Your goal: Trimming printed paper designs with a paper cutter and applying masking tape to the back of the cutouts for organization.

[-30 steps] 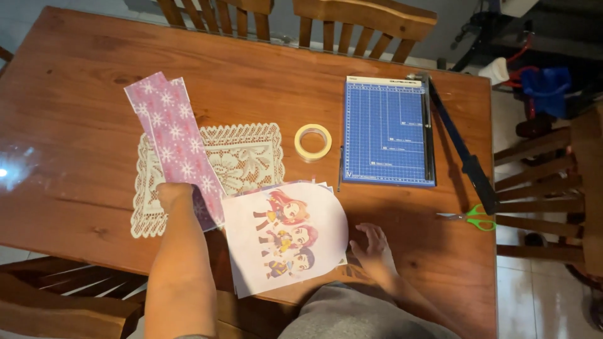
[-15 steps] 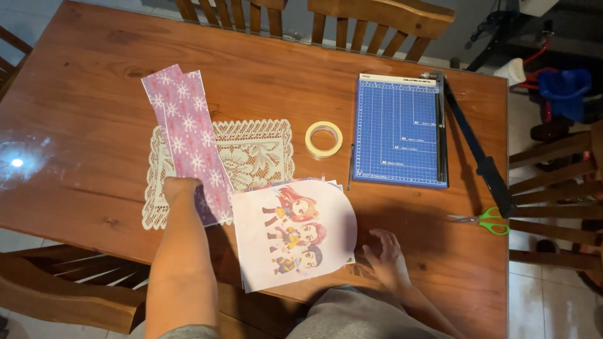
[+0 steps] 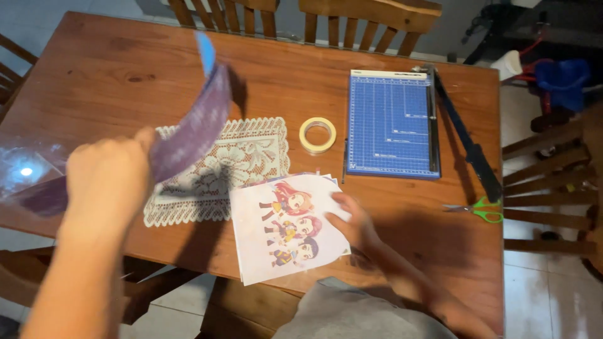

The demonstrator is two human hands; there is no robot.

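Wooden chairs are standing along the far edge of a reddish-brown bench, and more chairs are showing at the right over a pale tiled floor. At the near left, the left hand is clenching around a long strip of purple patterned paper — the strip is lifted off the bench, curving up and away, blurred, its far tip showing a blue underside. Beneath it a cream lace doily is lying flat near the middle of the bench.

The right hand is resting open, fingers spread, on the right edge of a white sheet printed with three cartoon figures; the sheet is lying at the near edge, overlapping the doily's near right corner, with further sheets peeking out under it.

Just beyond the sheet a roll of pale tape is lying flat. To its right a blue gridded paper trimmer is sitting with its black blade arm swung out to the right — near that arm's end, green-handled scissors are lying on the bench.
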